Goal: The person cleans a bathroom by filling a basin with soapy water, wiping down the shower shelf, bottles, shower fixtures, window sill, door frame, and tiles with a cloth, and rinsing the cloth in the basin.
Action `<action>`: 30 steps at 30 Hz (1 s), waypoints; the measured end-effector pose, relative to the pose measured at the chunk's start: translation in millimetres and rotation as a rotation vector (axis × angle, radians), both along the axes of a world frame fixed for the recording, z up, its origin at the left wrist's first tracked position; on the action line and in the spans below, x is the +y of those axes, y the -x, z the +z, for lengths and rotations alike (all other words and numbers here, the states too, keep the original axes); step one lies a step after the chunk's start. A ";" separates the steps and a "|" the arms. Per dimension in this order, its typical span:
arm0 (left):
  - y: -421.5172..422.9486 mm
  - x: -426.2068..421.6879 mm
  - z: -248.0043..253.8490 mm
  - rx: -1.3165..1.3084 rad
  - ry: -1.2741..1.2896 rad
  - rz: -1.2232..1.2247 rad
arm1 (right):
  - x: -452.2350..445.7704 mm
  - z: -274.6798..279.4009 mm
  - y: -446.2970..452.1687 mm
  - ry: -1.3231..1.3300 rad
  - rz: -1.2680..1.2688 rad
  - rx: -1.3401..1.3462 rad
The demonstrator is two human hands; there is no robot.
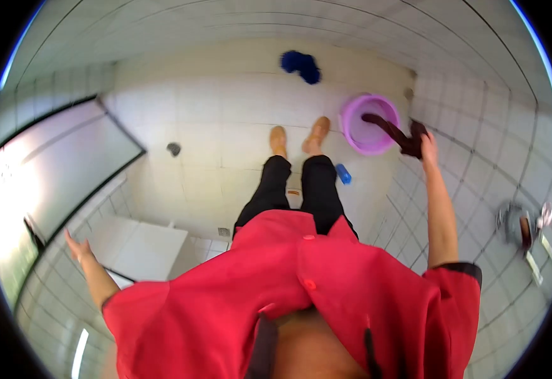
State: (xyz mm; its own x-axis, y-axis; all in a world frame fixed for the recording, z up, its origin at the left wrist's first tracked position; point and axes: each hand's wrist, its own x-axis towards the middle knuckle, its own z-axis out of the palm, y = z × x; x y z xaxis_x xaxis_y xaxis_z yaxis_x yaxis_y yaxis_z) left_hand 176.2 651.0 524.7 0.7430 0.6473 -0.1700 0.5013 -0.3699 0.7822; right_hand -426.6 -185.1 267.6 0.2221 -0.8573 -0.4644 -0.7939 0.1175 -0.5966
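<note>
Floor: pale tiles (213, 120) ran between tiled walls, with a round drain (173, 149) toward the left and a frosted pane (67, 145) in a dark frame beyond it.
Basin: a pink-purple basin (369, 149) sat on the floor, ahead and to the right of the feet, near the right-hand wall; whether it held water could not be told.
Brown cloth: one end of the dark brown cloth (394, 132) hung over the inside of the basin, while the rest crossed the rim toward the wall and up to the right hand (428, 150). Whether it was wet, or touched the bottom, could not be made out.
Right hand: it was closed around the upper, bunched part of the cloth.
Left hand: the left hand (79, 247) was held out to the other side, fingers spread, with nothing seen in it, near the dark frame.
Blue things: a fuzzy dark blue thing (301, 66) lay on the floor beyond the feet, and a small blue object (343, 174) lay beside the right leg; neither was in hand.
Cloth's progress: judging from its position, handling seemed partway through. The grip was made and one part was outside the rim, but the cloth was neither wholly in the basin nor wholly out.
</note>
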 end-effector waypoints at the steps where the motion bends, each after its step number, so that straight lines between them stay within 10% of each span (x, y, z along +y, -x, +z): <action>1: 12.2 -30.7 19.5 -0.035 -0.068 -0.061 | -12.8 -21.0 17.7 0.021 0.054 -0.035; 3: -33.2 161.8 7.3 0.201 -1.100 -0.761 | -9.5 11.1 -6.8 -0.046 0.056 0.087; 6: -19.8 49.8 30.5 -0.266 0.016 0.227 | -33.5 0.2 12.9 0.125 0.420 0.332; 17: 84.3 133.3 -89.8 0.064 0.107 0.132 | -39.6 33.6 -14.8 0.200 0.728 0.548; 30: 283.5 -24.3 -204.3 0.896 0.154 -0.239 | -35.7 24.6 -13.9 0.260 0.619 0.582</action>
State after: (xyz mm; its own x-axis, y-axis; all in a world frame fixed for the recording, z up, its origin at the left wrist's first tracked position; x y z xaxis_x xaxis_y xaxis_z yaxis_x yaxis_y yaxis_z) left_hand -107.3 626.7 320.4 0.4042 0.4177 -0.8137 0.8645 -0.4651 0.1907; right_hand -412.7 -220.8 292.2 0.4703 -0.7561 -0.4552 -0.8560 -0.5163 -0.0268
